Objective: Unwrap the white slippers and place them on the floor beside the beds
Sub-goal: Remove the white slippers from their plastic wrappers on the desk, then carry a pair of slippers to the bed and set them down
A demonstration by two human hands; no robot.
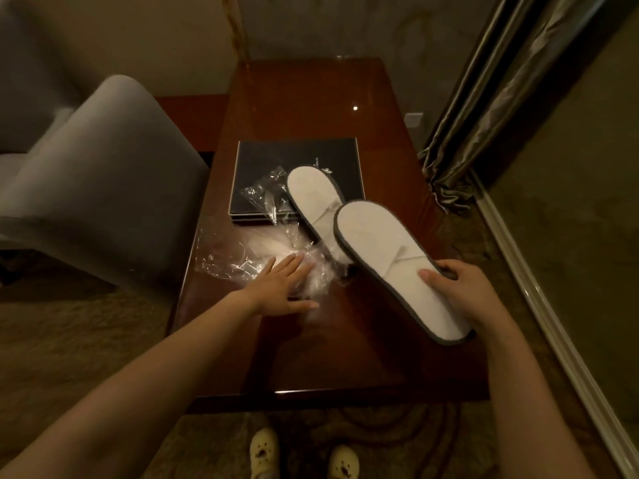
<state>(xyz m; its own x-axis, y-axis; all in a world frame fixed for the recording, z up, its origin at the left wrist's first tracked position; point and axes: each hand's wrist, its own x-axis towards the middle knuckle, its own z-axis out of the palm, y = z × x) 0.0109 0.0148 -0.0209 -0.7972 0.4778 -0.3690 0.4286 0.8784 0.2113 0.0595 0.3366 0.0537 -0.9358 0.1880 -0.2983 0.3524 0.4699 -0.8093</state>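
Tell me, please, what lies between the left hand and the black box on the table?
In the head view, crumpled clear plastic wrap covers that stretch: the left hand rests on its near part, and its far part reaches onto the black box.

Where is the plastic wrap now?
In the head view, the plastic wrap lies on the left part of the wooden table, under the left hand, just in front of the black box.

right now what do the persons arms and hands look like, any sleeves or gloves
Both forearms are bare to the bottom of the picture, with no sleeve in view. The left hand and the right hand wear no gloves. No ring, watch or bracelet shows on either. The fingernails look short and unpainted.
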